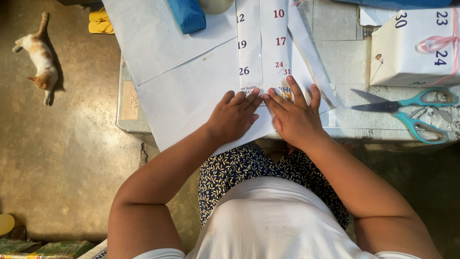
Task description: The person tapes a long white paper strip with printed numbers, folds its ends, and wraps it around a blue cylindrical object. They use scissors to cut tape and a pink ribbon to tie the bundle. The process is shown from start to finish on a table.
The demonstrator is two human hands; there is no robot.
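Note:
My left hand (235, 115) and my right hand (294, 115) lie side by side, palms down, on a folded white calendar sheet (266, 48) with printed numbers, pressing its near end at the table's front edge. Fingers are spread flat and neither hand grips anything. The folded strip runs away from me, lying on larger white paper sheets (182, 81).
Teal-handled scissors (407, 112) lie to the right on the table (345, 120). A box wrapped in calendar paper with pink ribbon (417, 45) stands at the far right. A blue bundle (188, 14) lies at the back. A cat (39, 57) lies on the floor at left near yellow sandals (100, 21).

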